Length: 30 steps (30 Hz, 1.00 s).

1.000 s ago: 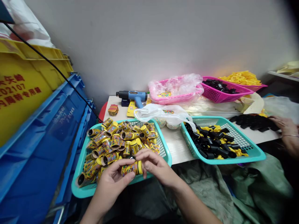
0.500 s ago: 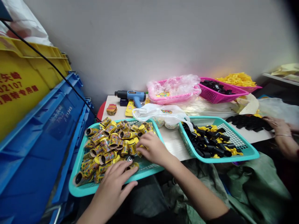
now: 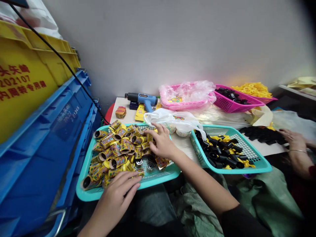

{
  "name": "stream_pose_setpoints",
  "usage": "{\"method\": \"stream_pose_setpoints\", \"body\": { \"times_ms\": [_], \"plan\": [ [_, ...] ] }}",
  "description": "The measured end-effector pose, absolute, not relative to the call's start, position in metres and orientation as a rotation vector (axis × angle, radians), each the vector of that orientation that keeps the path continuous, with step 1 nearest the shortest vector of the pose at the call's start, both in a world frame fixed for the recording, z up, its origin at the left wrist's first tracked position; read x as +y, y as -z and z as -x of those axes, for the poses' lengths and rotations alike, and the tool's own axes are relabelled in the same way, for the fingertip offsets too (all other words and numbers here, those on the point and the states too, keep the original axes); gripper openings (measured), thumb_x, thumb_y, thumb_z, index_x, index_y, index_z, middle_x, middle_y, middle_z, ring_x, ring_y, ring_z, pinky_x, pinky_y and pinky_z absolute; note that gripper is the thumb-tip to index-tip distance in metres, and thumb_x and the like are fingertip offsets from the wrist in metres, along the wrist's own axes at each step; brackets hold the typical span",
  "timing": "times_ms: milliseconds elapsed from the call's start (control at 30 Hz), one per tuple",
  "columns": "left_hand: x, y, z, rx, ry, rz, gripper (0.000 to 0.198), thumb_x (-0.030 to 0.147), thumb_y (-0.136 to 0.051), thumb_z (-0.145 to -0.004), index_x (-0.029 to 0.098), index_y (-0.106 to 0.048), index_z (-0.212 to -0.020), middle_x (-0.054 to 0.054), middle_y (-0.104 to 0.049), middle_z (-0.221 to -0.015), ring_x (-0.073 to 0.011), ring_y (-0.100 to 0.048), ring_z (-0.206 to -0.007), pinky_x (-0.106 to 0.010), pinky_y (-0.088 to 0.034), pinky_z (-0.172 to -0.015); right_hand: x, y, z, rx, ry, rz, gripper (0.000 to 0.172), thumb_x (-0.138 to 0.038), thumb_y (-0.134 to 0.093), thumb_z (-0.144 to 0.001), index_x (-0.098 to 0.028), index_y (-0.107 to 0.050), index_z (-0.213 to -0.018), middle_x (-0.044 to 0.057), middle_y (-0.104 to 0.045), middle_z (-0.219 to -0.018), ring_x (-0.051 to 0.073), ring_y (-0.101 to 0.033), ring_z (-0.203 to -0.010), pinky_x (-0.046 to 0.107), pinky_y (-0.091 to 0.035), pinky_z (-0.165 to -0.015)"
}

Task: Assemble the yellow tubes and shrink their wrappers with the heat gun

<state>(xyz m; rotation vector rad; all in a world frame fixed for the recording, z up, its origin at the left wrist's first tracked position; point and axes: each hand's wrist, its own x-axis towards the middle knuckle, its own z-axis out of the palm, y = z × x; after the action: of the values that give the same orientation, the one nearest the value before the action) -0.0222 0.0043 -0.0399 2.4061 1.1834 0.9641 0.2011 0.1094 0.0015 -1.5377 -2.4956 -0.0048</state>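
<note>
Tubes (image 3: 120,148): how many lay under your hands?

Too many to count exactly. There were dozens, yellow and labelled, heaped in one teal basket (image 3: 164,172) on the desk (image 3: 184,148), with a few lying loose on its mesh toward the front.

And your grip?

Open on both sides. My right grip (image 3: 160,143) was spread wide, its fingers pressed on the right of the heap, holding nothing I could make out. My left grip (image 3: 118,194) sat low and open, its fingertips at the tubes by the basket's near edge.

What stood beside that basket?

One second teal basket (image 3: 256,168), just to the right, full of black and yellow parts (image 3: 222,148). One white plastic bag (image 3: 172,118) drooped over that basket's corner.

Further back?

Three pink baskets: one (image 3: 187,107) under clear plastic, one (image 3: 237,107) of black pieces, and one (image 3: 268,99) beneath yellow rings (image 3: 249,90). One blue heat gun (image 3: 145,98) stood near the wall.

Anyone else?

One co-worker's hand (image 3: 293,140), wearing a bracelet, rested beside a row of black pieces (image 3: 264,135) at the desk's right end.
</note>
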Motion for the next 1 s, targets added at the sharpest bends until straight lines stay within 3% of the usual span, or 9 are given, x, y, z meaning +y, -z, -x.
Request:
{"method": "stream_pose_setpoints", "body": {
  "times_ms": [100,200,300,433,667,833,933,1000],
  "plan": [
    [0.005,0.041,0.020,1.169,-0.971,-2.403,0.022,0.025,-0.056,-0.087,0.028,-0.072,-0.102,-0.004,-0.075,-0.100,-0.0193,-0.069,-0.094,-0.031,-0.057,-0.083,0.091,0.002,-0.186,-2.781,-0.117,1.499,0.028,-0.029,-0.044,-0.093,-0.016,-0.066,-0.105,0.015,-0.064,-0.105,0.025,-0.058,-0.102,0.039,-0.044,-0.090],
    [0.005,0.042,0.019,1.175,-0.984,-2.395,0.021,0.025,-0.056,-0.088,0.028,-0.073,-0.101,-0.003,-0.075,-0.099,-0.0190,-0.069,-0.093,-0.031,-0.057,-0.082,0.082,0.014,-0.170,-2.883,-0.166,1.590,0.025,-0.016,-0.044,-0.089,-0.011,-0.066,-0.100,0.014,-0.067,-0.078,0.023,-0.066,-0.075,0.033,-0.050,-0.070],
    [0.005,0.042,0.018,1.172,-0.988,-2.398,0.021,0.025,-0.055,-0.088,0.027,-0.073,-0.099,-0.003,-0.076,-0.098,-0.0186,-0.070,-0.091,-0.031,-0.057,-0.081,0.090,0.023,-0.157,-2.841,-0.128,1.724,0.032,-0.010,-0.042,-0.088,-0.004,-0.060,-0.113,0.019,-0.068,-0.082,0.027,-0.068,-0.077,0.035,-0.052,-0.066],
    [0.006,0.042,0.018,1.167,-0.981,-2.394,0.021,0.027,-0.054,-0.089,0.027,-0.073,-0.098,-0.003,-0.076,-0.096,-0.0190,-0.070,-0.090,-0.031,-0.057,-0.080,0.103,0.023,-0.144,-2.855,-0.183,1.748,0.023,-0.014,-0.048,-0.087,-0.008,-0.067,-0.097,0.019,-0.069,-0.088,0.025,-0.068,-0.085,0.033,-0.053,-0.073],
    [0.005,0.042,0.016,1.152,-0.962,-2.396,0.022,0.026,-0.054,-0.089,0.027,-0.073,-0.100,-0.003,-0.076,-0.099,-0.0190,-0.070,-0.092,-0.031,-0.057,-0.082,0.098,0.010,-0.140,-2.826,-0.303,1.749,0.020,-0.017,-0.056,-0.082,-0.010,-0.068,-0.097,0.017,-0.070,-0.092,0.027,-0.067,-0.088,0.034,-0.052,-0.074],
    [0.002,0.039,0.020,1.146,-1.024,-2.378,0.020,0.026,-0.056,-0.089,0.026,-0.073,-0.100,-0.001,-0.076,-0.097,-0.0164,-0.069,-0.092,-0.027,-0.056,-0.083,0.093,-0.029,-0.176,-2.691,-0.419,1.727,0.038,-0.034,-0.068,-0.074,-0.014,-0.062,-0.106,0.013,-0.068,-0.094,0.027,-0.065,-0.088,0.033,-0.049,-0.073],
    [0.004,0.035,0.014,1.149,-1.042,-2.402,0.020,0.027,-0.054,-0.090,0.024,-0.071,-0.101,-0.001,-0.075,-0.097,-0.0159,-0.068,-0.093,-0.027,-0.055,-0.084,0.090,-0.044,-0.211,-2.467,-0.715,1.558,0.041,-0.046,-0.066,-0.078,-0.018,-0.057,-0.106,0.005,-0.066,-0.091,0.019,-0.063,-0.082,0.027,-0.048,-0.069],
    [0.009,0.032,0.001,1.172,-0.991,-2.416,0.021,0.028,-0.053,-0.091,0.023,-0.072,-0.099,-0.002,-0.075,-0.096,-0.0169,-0.067,-0.092,-0.030,-0.054,-0.084,0.086,-0.044,-0.234,-2.099,-1.050,1.279,0.038,-0.043,-0.065,-0.080,-0.018,-0.052,-0.106,0.004,-0.064,-0.095,0.016,-0.061,-0.085,0.026,-0.048,-0.071]
  ]
}}
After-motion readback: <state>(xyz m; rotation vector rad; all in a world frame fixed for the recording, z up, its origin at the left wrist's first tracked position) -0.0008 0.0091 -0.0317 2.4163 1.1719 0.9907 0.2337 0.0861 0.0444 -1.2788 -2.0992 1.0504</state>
